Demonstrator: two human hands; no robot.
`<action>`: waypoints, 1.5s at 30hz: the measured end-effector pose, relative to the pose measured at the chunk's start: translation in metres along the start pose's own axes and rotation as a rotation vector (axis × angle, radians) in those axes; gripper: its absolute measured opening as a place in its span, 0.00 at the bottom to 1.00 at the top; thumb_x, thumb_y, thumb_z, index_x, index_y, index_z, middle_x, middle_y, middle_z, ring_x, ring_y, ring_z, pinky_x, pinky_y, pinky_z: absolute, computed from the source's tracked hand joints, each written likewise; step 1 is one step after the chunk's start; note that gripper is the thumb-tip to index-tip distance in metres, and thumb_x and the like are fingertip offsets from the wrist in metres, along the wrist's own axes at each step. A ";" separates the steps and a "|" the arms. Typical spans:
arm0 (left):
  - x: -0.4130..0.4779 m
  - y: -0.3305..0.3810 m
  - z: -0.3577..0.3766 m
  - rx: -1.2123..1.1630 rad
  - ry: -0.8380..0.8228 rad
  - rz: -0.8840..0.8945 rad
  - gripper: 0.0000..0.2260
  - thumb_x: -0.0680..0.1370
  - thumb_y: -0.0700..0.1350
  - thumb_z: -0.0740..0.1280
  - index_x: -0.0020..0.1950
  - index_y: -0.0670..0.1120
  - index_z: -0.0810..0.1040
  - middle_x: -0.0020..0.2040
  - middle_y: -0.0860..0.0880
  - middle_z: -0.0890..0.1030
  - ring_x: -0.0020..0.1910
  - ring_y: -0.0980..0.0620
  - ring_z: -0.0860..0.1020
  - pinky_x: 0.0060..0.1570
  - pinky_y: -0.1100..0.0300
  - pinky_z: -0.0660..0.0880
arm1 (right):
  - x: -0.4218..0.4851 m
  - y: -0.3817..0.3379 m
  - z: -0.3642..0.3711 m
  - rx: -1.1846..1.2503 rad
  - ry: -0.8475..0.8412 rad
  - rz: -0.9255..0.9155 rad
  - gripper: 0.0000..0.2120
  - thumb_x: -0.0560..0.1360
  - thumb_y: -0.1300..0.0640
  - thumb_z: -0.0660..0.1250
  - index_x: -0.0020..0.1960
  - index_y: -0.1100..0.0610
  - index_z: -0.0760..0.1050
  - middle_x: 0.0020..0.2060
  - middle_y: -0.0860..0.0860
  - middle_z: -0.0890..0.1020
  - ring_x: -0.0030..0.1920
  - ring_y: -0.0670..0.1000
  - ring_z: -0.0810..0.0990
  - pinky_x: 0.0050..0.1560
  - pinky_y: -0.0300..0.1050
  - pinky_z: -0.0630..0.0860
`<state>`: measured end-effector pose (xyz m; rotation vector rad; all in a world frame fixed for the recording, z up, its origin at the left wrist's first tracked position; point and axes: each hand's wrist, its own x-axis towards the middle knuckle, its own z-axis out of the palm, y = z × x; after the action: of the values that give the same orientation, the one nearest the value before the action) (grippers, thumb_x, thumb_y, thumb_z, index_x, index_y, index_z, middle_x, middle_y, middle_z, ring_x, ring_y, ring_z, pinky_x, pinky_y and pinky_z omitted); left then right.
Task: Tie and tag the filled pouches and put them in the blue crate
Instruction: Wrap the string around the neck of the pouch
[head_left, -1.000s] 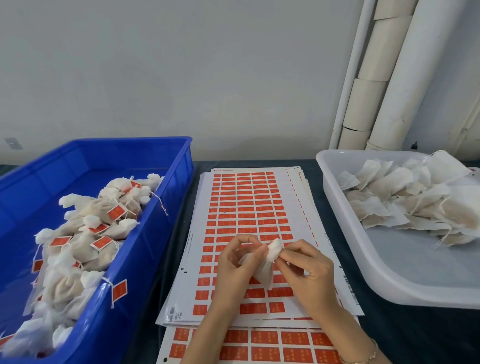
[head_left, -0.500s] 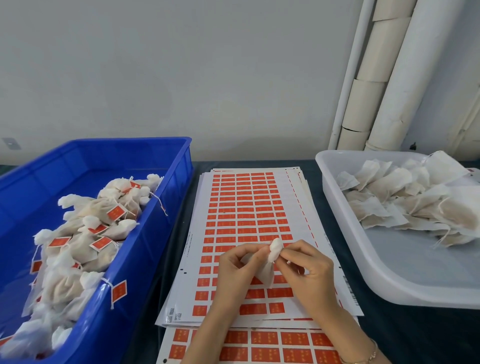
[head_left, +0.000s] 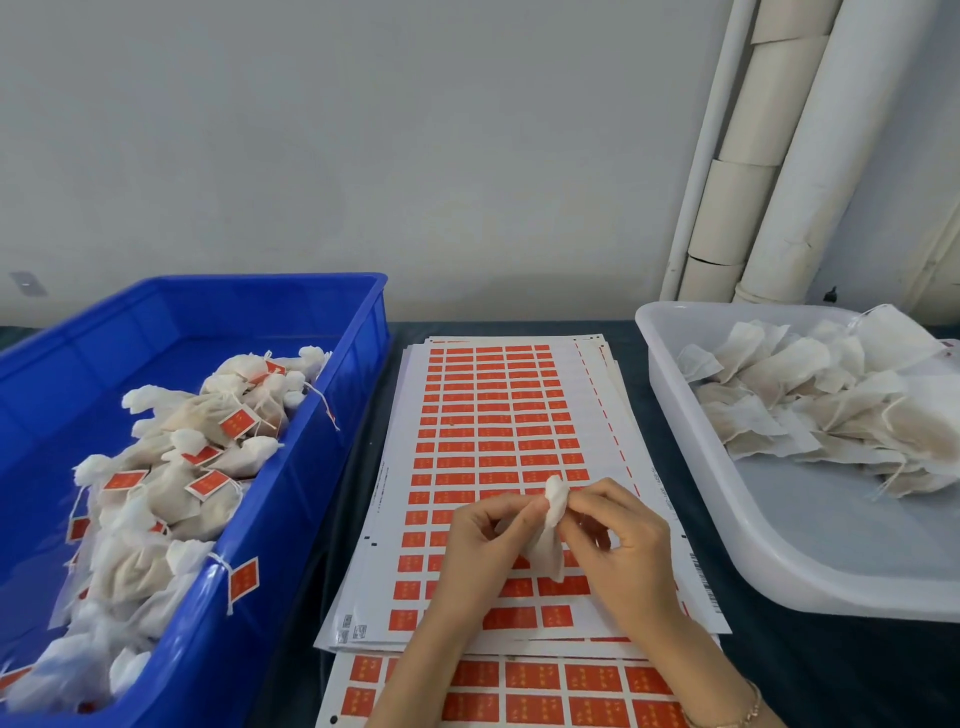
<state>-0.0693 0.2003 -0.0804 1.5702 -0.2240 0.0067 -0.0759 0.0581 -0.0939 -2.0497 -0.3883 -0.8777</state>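
Pouch (head_left: 551, 543) upright, long axis vertical, neck up.

- crate (head_left: 291, 332) left, tied pouches (head_left: 171, 488) in it
- sheets (head_left: 493, 415) centre, stacked on table (head_left: 810, 675)
- tray (head_left: 810, 566) right, loose pouches (head_left: 831, 410) in it
- pipes (head_left: 779, 156) behind tray
- left hand (head_left: 480, 545), right hand (head_left: 621, 543) above sheets' near part, pouch (head_left: 551, 525) between them

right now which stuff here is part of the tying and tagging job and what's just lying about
In the job: pouch held in left hand and right hand; red tag sheets; white tray; blue crate.
Lying about: white pipes in the corner.
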 end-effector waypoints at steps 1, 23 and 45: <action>0.000 0.000 0.000 0.000 -0.004 0.002 0.07 0.72 0.56 0.67 0.42 0.62 0.85 0.42 0.56 0.85 0.46 0.54 0.82 0.43 0.69 0.77 | 0.000 -0.001 0.000 0.000 -0.018 0.018 0.08 0.70 0.56 0.71 0.48 0.56 0.83 0.40 0.44 0.81 0.39 0.42 0.80 0.41 0.28 0.77; 0.002 -0.005 0.001 -0.025 0.069 0.031 0.10 0.78 0.55 0.63 0.54 0.57 0.82 0.50 0.59 0.83 0.53 0.59 0.79 0.48 0.67 0.77 | 0.003 0.004 -0.002 -0.038 0.062 0.182 0.07 0.74 0.51 0.64 0.52 0.49 0.73 0.48 0.35 0.76 0.45 0.42 0.79 0.45 0.26 0.75; 0.001 -0.011 0.003 0.131 -0.041 0.014 0.04 0.79 0.43 0.65 0.45 0.48 0.77 0.37 0.52 0.81 0.38 0.53 0.80 0.42 0.64 0.78 | -0.009 0.013 -0.043 -0.275 -0.245 0.629 0.20 0.77 0.45 0.58 0.68 0.46 0.66 0.64 0.46 0.74 0.58 0.44 0.74 0.61 0.46 0.73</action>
<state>-0.0670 0.1975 -0.0911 1.6998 -0.2717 -0.0001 -0.0945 0.0162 -0.0912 -2.3352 0.2640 -0.3072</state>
